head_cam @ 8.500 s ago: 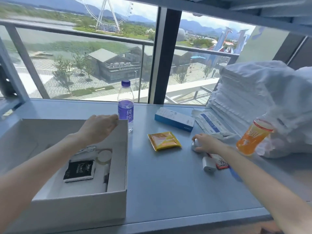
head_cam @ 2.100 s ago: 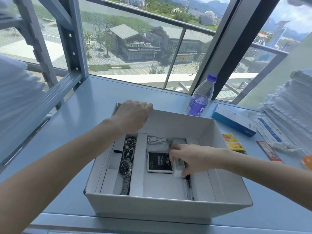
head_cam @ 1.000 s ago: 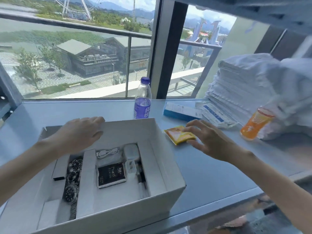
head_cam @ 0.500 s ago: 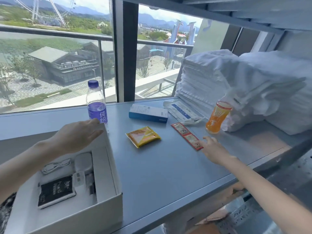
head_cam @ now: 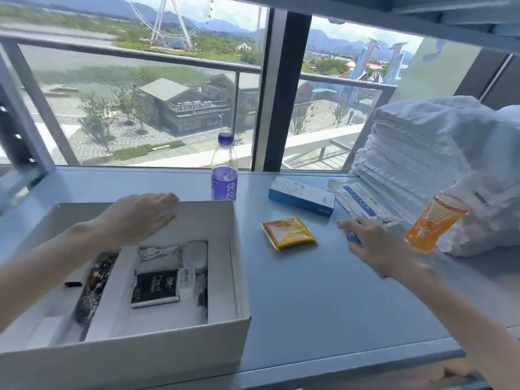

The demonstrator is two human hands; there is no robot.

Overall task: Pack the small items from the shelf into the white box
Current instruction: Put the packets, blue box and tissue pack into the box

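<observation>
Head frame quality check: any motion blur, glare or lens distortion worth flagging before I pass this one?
Head view: the right hand is motion-smeared, hiding what lies under it. Head view: the water bottle label and yellow sachet are crisp; daylight is even, no glare on the shelf. Head view: the window uprights lean outward, wide-angle distortion.

Between the right hand [head_cam: 374, 246] and the white box [head_cam: 235, 249], the shelf [head_cam: 323, 299] is open surface, broken only by the yellow sachet [head_cam: 288, 233] just to the hand's left. The orange cup [head_cam: 434, 222] stands close on the hand's right, with stacked towels [head_cam: 416, 153] behind it. A plastic packet [head_cam: 360, 204] and a blue carton [head_cam: 301, 195] lie beyond the fingertips. The left hand [head_cam: 138, 218] rests across the box's far rim, with the bottle [head_cam: 224, 170] just past it.
</observation>
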